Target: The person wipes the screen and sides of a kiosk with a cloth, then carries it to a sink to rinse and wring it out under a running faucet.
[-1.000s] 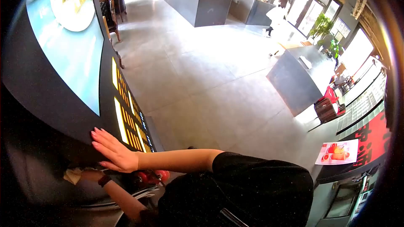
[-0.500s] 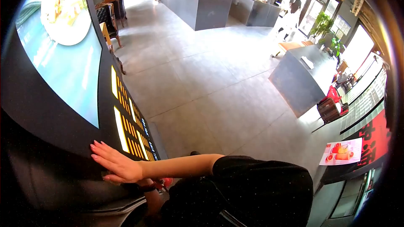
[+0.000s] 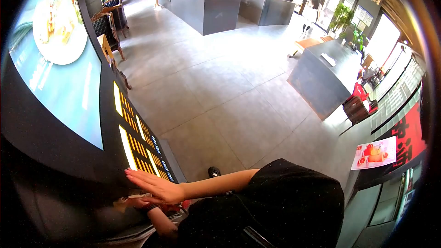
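My right hand (image 3: pixel 161 189) reaches across from the right, its fingers stretched out and held together, palm down. Its fingertips overlap the lower edge of a black menu board (image 3: pixel 142 147) with lit yellow strips and orange lines of text. Just beneath it is my left hand (image 3: pixel 140 202), partly covered by the right one, with a dark band on the wrist. Its fingers are closed around a small tan piece (image 3: pixel 121 205), whose kind I cannot tell. A lit screen (image 3: pixel 82 96) showing a plate of food rises above the board on the left.
Grey floor stretches ahead to a dark counter (image 3: pixel 202 14). A grey block table (image 3: pixel 321 73) stands at the right, near a chair with a red item. Dark armchairs (image 3: pixel 105 30) line the left. Two people stand farther off. A drink poster (image 3: pixel 374 153) hangs at lower right.
My right hand has moved right and down along the black board, over my left hand. My left hand and the tan piece have come into view. The whole view has shifted slightly.
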Action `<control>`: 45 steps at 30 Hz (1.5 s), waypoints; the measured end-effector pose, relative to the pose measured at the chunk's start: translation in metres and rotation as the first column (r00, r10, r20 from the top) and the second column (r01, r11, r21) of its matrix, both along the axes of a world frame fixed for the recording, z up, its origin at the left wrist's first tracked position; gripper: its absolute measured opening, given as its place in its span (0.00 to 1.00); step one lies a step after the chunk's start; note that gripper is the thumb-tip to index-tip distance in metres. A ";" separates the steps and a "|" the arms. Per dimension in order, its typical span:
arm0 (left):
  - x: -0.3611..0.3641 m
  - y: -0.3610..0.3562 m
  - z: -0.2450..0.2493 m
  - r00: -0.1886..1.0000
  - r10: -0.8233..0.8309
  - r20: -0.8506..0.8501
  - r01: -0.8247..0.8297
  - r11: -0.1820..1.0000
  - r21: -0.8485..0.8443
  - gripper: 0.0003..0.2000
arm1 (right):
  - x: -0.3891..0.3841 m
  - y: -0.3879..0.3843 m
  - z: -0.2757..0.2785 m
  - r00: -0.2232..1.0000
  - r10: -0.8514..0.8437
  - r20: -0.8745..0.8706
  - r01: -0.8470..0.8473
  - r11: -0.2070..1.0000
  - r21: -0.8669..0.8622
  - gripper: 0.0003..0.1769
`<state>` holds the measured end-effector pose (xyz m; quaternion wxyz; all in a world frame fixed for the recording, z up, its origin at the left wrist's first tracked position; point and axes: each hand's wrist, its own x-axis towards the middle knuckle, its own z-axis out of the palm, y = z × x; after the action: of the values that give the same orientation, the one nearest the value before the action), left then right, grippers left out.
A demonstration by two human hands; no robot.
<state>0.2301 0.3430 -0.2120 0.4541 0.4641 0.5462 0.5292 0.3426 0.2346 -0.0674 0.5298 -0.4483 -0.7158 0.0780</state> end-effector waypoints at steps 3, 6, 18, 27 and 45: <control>-0.008 0.006 0.001 1.000 0.009 -0.025 -0.009 1.000 0.004 0.27 | 0.009 -0.015 -0.006 0.999 -0.034 0.003 0.034 0.998 -0.058 0.40; -0.014 0.010 0.002 0.999 0.018 -0.046 -0.018 1.000 0.007 0.27 | 0.016 -0.022 -0.020 0.996 -0.089 -0.009 0.088 0.988 -0.124 0.41; -0.046 0.021 0.003 0.990 0.051 -0.133 -0.048 0.998 0.027 0.30 | 0.036 -0.043 -0.041 0.975 -0.221 -0.017 0.210 0.944 -0.255 0.37; 0.005 -0.037 0.048 0.987 0.087 0.133 -0.113 0.973 0.203 0.25 | 0.020 -0.032 -0.052 0.980 -0.178 -0.084 0.146 0.946 -0.290 0.36; 0.029 -0.017 0.244 0.688 0.640 -0.343 0.191 0.296 0.936 0.35 | 0.018 -0.028 -0.073 0.957 -0.276 -0.087 0.230 0.907 -0.352 0.33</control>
<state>0.2590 0.3256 0.0320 -0.2202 0.7003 0.3266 0.5953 0.3604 0.2066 -0.1407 0.4974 -0.6154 -0.5900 0.1604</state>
